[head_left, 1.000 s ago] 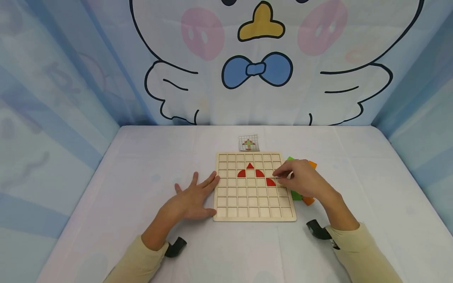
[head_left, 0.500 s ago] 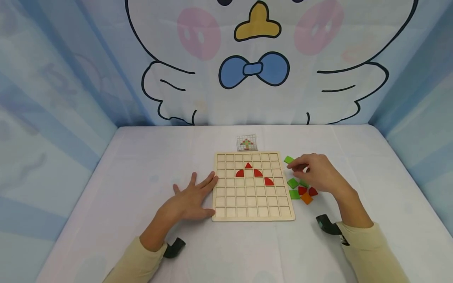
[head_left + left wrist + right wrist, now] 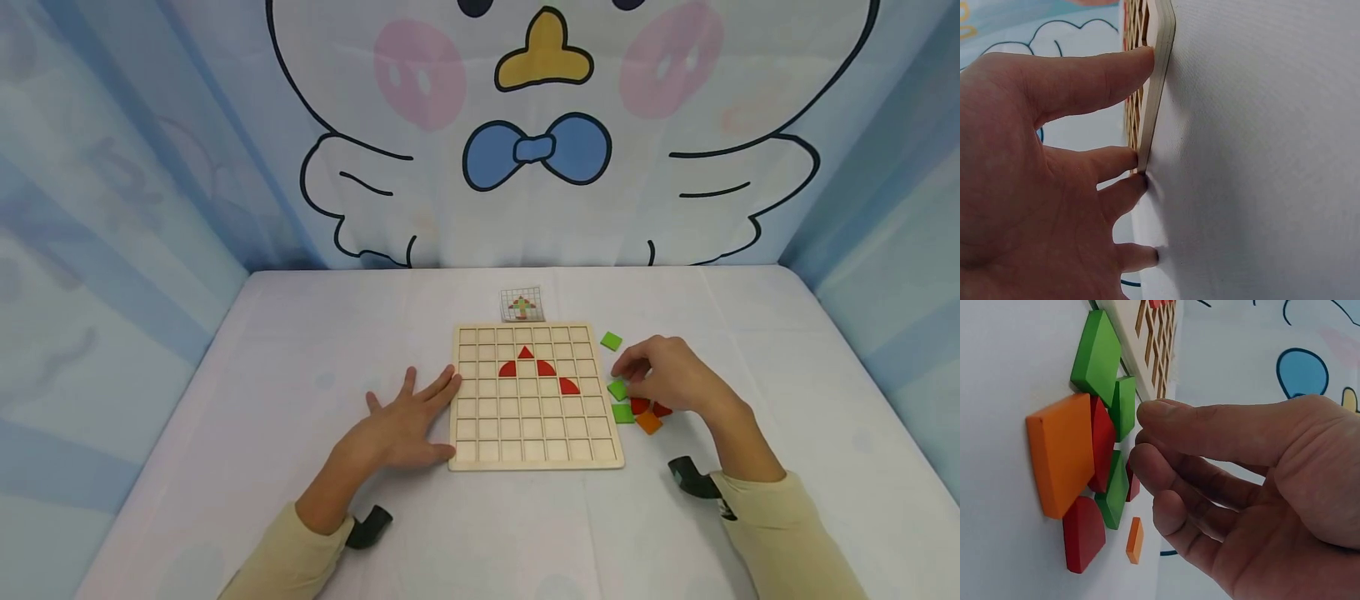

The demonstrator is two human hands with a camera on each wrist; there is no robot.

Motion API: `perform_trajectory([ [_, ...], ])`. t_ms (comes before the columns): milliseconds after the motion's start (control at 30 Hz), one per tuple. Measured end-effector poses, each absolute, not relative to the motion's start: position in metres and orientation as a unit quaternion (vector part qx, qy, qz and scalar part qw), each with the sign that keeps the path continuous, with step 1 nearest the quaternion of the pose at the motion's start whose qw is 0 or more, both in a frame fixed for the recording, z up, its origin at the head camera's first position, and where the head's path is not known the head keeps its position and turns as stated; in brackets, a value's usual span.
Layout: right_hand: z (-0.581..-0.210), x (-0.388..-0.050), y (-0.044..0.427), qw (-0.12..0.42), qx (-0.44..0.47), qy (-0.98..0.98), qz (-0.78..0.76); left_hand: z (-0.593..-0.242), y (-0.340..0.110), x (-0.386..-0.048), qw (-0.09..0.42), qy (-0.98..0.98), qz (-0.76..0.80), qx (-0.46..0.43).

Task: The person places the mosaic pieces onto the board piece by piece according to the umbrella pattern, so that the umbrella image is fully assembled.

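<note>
A square wooden grid board (image 3: 536, 417) lies on the table. Several red pieces sit in its cells, including a triangle (image 3: 525, 353) and a quarter circle (image 3: 569, 387). My left hand (image 3: 405, 429) is spread flat at the board's left side; in the left wrist view its thumb and some fingertips touch the edge. To the right of the board, my right hand (image 3: 667, 375) hovers with loosely bent fingers over loose blocks. Nothing shows between its thumb and fingertips in the right wrist view. Beneath are green blocks (image 3: 1096, 356), red blocks (image 3: 1084, 534) and an orange block (image 3: 1063, 456).
A small card (image 3: 522, 305) printed with a grid and a coloured figure lies behind the board. One green block (image 3: 611, 341) is apart from the pile. The white table (image 3: 337, 333) meets a cartoon-printed curtain (image 3: 540, 225) at the back.
My right hand has left the board's right side and moved right to the loose blocks, then slightly lower. My left hand keeps its place, and the red pieces on the board stay put.
</note>
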State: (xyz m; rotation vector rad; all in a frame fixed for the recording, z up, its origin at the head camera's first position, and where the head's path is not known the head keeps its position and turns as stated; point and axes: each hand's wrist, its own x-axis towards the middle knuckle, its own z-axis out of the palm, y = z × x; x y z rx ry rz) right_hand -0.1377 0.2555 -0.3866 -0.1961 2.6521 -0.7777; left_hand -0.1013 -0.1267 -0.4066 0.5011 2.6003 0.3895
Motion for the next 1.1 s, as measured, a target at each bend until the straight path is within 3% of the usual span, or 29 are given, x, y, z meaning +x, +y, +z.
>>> perform_trajectory([
  [533,-0.392,-0.136,0.250,0.178,-0.081,0.945,-0.261,-0.407,-0.125,-0.102,0.234,0.945,0.143,0.180],
  [1100,-0.384,-0.138,0.271,0.137,-0.051,0.961,-0.236,-0.409,-0.126,-0.102,0.236,0.945,0.139,0.178],
])
